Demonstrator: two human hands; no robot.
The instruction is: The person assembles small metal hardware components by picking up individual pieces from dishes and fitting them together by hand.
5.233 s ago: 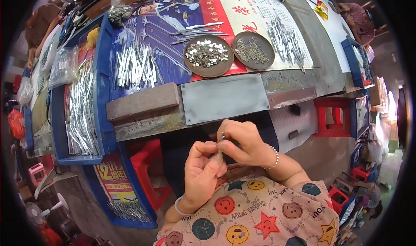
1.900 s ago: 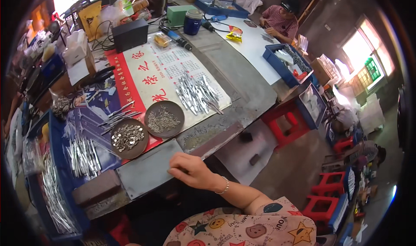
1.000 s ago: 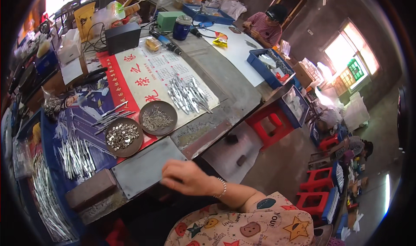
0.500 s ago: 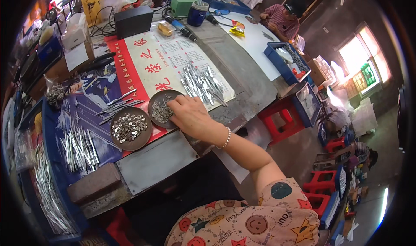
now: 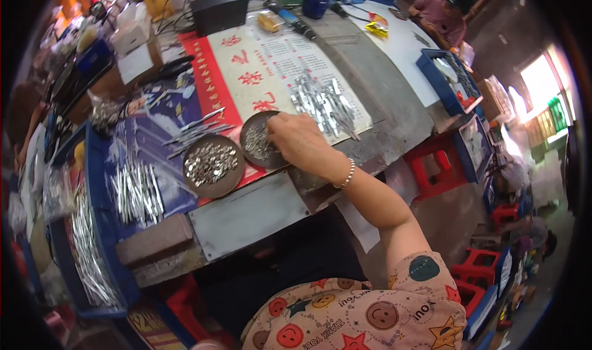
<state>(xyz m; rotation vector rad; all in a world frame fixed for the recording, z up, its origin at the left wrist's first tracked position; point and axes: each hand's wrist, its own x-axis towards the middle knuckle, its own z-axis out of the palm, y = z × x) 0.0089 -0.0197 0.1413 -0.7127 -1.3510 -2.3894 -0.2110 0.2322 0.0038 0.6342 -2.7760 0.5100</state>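
Note:
My right hand [image 5: 302, 142] reaches over a round dark dish [image 5: 273, 164] of small silvery metal parts [image 5: 256, 142]. Its fingers are bent together at the dish's right side, with the tips down among the parts; whatever they pinch is hidden. Touching that dish on the left, a second round dish [image 5: 223, 188] holds many small shiny metal discs [image 5: 211, 164]. Beyond my right hand, slim silvery metal strips [image 5: 327, 106] lie in a heap on a printed calendar sheet [image 5: 237, 73]. I do not see my left hand.
More metal strips lie on the left of the table [image 5: 137, 193] and in a blue tray [image 5: 126, 288]. A brick-like block [image 5: 154, 238] sits at the front edge. Farther back are a black box [image 5: 219, 12] and a blue jar [image 5: 317, 2]. A person [image 5: 445, 17] sits at the far right.
The whole scene has shifted right and slightly up on the near side as my view turned. My right hand stays at the dish of small parts, its fingers now bent more closely together.

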